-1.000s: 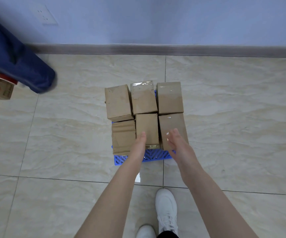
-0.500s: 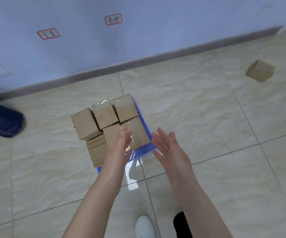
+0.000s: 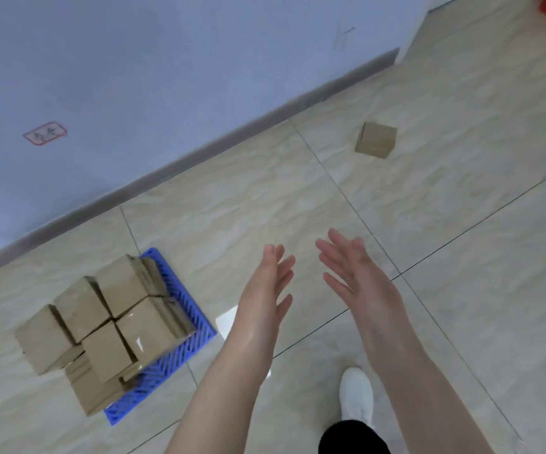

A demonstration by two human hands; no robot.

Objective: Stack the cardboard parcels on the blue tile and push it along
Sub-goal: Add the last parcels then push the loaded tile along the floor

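Reaching for the loose parcel (image 3: 376,139) looks like the step in hand. The left hand (image 3: 270,283) and right hand (image 3: 355,273) are raised side by side, palms turned toward each other, fingers (image 3: 338,244) straight, spread and holding nothing. That parcel sits on the floor (image 3: 461,257) well beyond the fingertips, ahead and a little right of the right fingers, near the wall. The tile (image 3: 180,355) lies well left of the left fingers and nearer the person, touched by neither hand, with the stack (image 3: 127,322) on it.

To do this well, I would step closer and put one set of fingers on each side face of the parcel. I would carry it level and set it square on the middle of the stack. The parcels farthest from the fingers seem to jut past the tile's edge, so an outer spot might tip when the tile is pushed.

Count: six parcels on the tile, as far as I can tell, though any beneath are hidden. One loose parcel makes seven. One tile, two hands.
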